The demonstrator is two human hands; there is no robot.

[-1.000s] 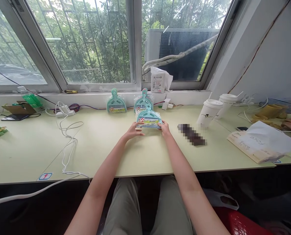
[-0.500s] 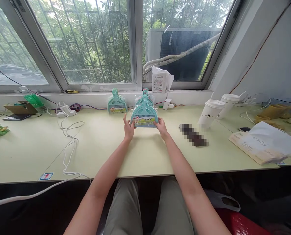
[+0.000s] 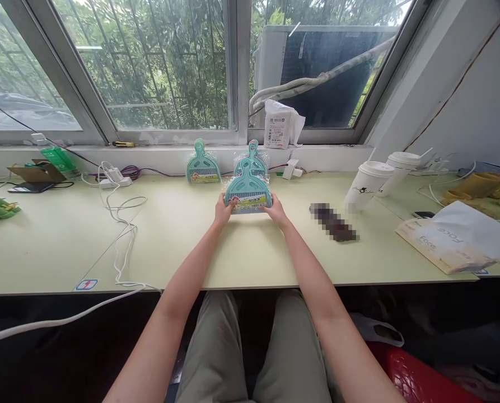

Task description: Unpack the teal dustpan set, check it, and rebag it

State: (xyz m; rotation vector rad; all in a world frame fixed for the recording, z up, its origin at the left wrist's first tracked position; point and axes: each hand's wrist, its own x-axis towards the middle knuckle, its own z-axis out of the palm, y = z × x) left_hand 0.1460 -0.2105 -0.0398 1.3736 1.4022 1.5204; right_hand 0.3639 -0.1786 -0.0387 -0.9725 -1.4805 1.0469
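A mint-green dustpan set (image 3: 247, 184) in clear wrapping, with a yellow printed label, is held by its two lower sides above the desk. My left hand (image 3: 224, 210) grips its left lower corner, thumb on the front and fingers around the edge. On the opposite corner my right hand (image 3: 277, 211) is closed the same way. Whether the lower edge touches the desk I cannot tell. Right behind it, partly hidden, stand more dustpan sets (image 3: 253, 150) of the same kind. Another wrapped dustpan set (image 3: 202, 168) leans against the wall to the left.
Two white lidded cups (image 3: 365, 187) with straws stand at the right, near a paper bag (image 3: 451, 238). A blurred dark object (image 3: 333, 222) lies closer in. White cables (image 3: 121, 246) trail across the left desk from a power strip (image 3: 115, 182). A white package (image 3: 278, 126) sits on the sill.
The raised index finger of my left hand has come down onto the dustpan set. The view has tilted slightly downward, and both hands still hold the set.
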